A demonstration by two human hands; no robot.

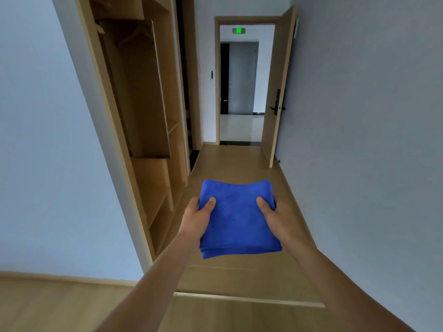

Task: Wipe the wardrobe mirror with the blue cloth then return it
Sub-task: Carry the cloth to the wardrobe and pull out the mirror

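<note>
The folded blue cloth [237, 219] sits in the lower centre of the frame, held out level above the wooden floor [239, 161] by both hands. The left hand [195, 220] grips its left edge and the right hand [279, 220] its right edge; each thumb lies pressed on top of the cloth, while the fingers go underneath, out of sight. Several layers show along the cloth's near edge. At the left of the frame stands the open wardrobe [158, 195] of pale wood, with shelves low down and a tall mirror [143, 104] above them in the upper left; its face shows only brown wood tones. The cloth is well apart from the mirror, lower and to the right. In the upper centre a doorway opens onto a corridor, with the door [278, 92] swung open against the grey wall on the right and a green sign [238, 30] lit above.
</note>
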